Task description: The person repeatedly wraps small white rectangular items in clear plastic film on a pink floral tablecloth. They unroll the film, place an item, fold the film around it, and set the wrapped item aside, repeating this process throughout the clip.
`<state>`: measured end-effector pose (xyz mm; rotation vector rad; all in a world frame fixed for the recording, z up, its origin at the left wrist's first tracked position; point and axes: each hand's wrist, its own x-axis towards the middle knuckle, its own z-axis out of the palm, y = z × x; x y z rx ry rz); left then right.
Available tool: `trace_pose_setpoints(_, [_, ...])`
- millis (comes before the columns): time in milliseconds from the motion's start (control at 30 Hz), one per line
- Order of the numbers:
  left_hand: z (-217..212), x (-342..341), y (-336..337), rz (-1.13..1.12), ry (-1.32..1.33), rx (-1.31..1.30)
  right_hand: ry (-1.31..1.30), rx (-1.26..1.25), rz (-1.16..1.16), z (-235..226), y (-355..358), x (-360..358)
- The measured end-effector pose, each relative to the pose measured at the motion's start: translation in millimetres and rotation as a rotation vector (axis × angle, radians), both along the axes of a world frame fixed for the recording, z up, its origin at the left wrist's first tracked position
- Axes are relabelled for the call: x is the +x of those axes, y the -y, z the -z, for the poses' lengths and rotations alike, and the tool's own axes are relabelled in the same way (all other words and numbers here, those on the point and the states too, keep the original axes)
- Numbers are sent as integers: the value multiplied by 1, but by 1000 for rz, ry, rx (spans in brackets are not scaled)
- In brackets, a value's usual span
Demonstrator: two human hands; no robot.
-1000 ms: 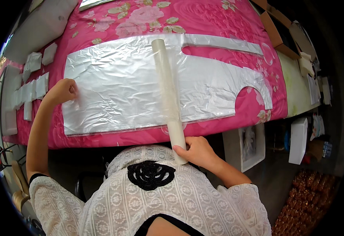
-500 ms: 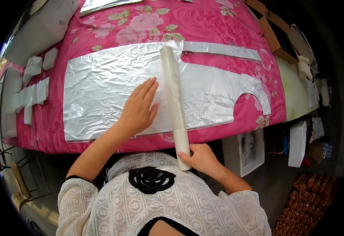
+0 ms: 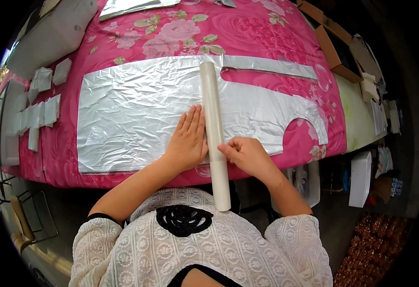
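Lying flat over the near half of the pink floral tabletop, a silvery plastic sheet spreads out at full length, its wide end to the left and its narrow strip and rounded cutout to the right. A long cream tube crosses the sheet near its middle: the far end stops just short of the sheet's far edge, while the near end juts past the tabletop toward the person's lap.

The left hand is released, palm down and fingers stretched out together, on the sheet just beside the tube. The right hand is half curled, thumb and fingertips at the tube's other side; whether they pinch it, or only touch it, I cannot tell.

As for progress, the laying out looks done, and the tube appears set in place, roughly square to the sheet's length. Both stretches of the sheet, left and right of the tube, lie open. Creases cover the left stretch thickly and have yet to be flattened; the right one looks smoother. The tube's upper part is duller than its lower part, but whether film wraps it there is unclear. Small white packets lie apart at the left.
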<state>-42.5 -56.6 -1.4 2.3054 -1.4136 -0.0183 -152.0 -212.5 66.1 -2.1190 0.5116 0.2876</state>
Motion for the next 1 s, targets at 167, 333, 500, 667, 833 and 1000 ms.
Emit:
trace_pose_setpoints(167, [2,1,3,1,5,21,52,404,258,25,43,111])
trace_pose_setpoints(333, [2,1,4,0,3,42,287,998,636,49,72,168])
trace_pose_setpoints(500, [2,0,3,4,1,39,735,1281,959,31,121,178])
trace_pose_setpoints(667, [5,2,1,-13,25,15,752,577,364,-4,35,208])
trace_pose_setpoints(833, [11,-1,4,22,117,-122,547,-33,-409,19,-150,204])
trace_pose_setpoints(1000, [33,7,7,5,226,-24,312,168,-814,21,-220,190])
